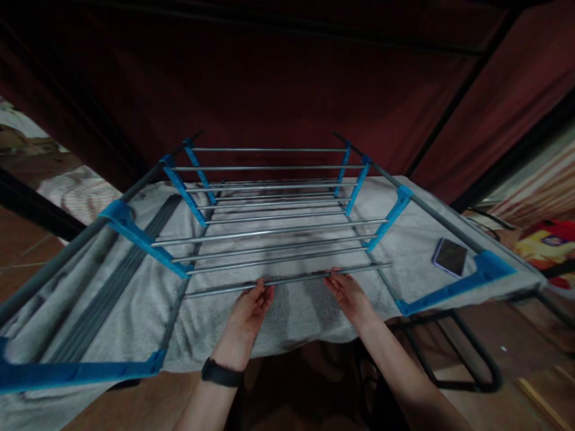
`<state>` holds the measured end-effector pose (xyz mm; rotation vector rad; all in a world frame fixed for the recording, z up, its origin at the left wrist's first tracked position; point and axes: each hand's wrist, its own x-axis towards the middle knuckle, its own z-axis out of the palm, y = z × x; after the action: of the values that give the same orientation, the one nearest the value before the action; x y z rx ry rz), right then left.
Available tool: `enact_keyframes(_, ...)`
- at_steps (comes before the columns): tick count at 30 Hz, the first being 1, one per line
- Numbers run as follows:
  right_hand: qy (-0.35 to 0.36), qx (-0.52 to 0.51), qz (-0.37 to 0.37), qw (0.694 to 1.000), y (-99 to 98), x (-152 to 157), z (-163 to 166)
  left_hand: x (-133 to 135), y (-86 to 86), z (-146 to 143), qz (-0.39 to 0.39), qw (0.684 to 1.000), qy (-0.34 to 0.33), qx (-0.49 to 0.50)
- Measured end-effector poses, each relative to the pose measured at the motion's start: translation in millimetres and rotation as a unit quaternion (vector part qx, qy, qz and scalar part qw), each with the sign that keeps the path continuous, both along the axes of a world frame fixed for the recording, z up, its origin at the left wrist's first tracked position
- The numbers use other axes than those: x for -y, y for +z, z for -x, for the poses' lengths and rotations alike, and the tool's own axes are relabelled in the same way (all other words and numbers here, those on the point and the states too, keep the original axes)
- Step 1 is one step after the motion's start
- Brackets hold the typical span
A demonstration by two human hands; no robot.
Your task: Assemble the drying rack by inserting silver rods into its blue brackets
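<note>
A loose grey metal rod [296,279] runs crosswise in front of me, gripped near its middle by both hands. The fingers of my left hand [251,305] are closed around it, left of centre. My right hand [348,293] pinches the same rod farther right. Beyond it stands a partly assembled rack with blue plastic brackets [387,220] and long grey side poles [442,220]. Several thin crossbars [269,232] span between the brackets. The near brackets, a left one [81,375] and a right one [453,293], have no crossbar between them.
A grey cloth [296,317] covers the table. Several loose grey rods [121,281] lie on its left side. A phone [450,257] rests at the right. Dark red fabric [269,90] hangs behind, and a black metal frame [467,383] stands below the table's right edge.
</note>
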<state>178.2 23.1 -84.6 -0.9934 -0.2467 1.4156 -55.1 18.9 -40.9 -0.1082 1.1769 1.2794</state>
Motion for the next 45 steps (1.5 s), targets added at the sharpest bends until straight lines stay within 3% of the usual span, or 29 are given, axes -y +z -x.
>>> enact_keyframes(15,0.007,0.003,-0.033,0.999,-4.2,9,9,0,-1.4,-24,0.0,1.0,-0.013,-0.006)
enact_keyframes(24,0.039,-0.005,-0.03,0.999,4.6,18,33,13,-7.9,-44,-0.017,0.998,-0.049,0.028)
enact_keyframes(31,0.047,-0.021,-0.028,0.998,5.2,16,42,8,-8.1,-46,-0.022,0.998,-0.048,0.018)
enact_keyframes(45,0.032,-0.02,-0.015,0.999,1.7,11,27,6,-11.4,-41,-0.051,0.998,-0.035,0.025)
